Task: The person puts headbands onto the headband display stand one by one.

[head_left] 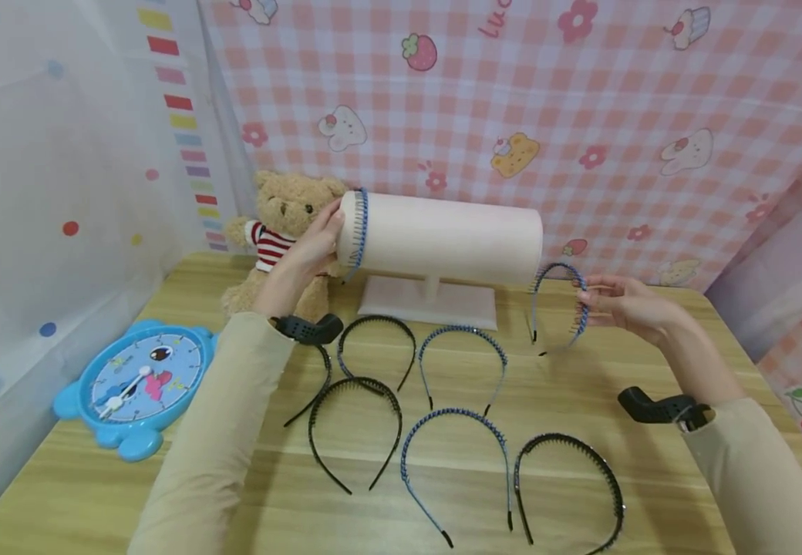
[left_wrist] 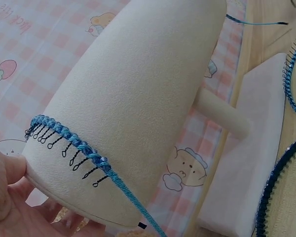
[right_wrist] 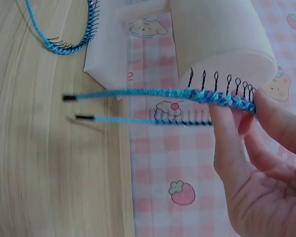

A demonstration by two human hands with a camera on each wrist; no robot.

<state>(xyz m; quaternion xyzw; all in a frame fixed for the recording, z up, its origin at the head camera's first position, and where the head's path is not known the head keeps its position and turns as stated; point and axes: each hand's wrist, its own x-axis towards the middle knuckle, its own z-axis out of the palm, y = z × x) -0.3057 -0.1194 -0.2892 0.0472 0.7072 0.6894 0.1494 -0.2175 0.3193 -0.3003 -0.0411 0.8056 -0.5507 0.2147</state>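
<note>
A cream headband stand [head_left: 449,235] with a padded horizontal cylinder stands at the back of the table. One blue braided headband [left_wrist: 71,140] with wire loops sits around the cylinder near its left end. My left hand [head_left: 316,245] grips that end, thumb and fingers at its rim. Off the cylinder's right end, my right hand [head_left: 626,304] pinches another blue headband [right_wrist: 197,95] between thumb and fingers, apart from the stand. In the right wrist view its two black-tipped ends point left, toward the table side.
Several black headbands [head_left: 355,379] and blue headbands [head_left: 456,412] lie on the wooden table [head_left: 658,478] before the stand. A teddy bear [head_left: 272,250] sits behind my left wrist. A blue toy clock [head_left: 89,397] lies at the left. A checked pink cloth [head_left: 387,85] hangs behind.
</note>
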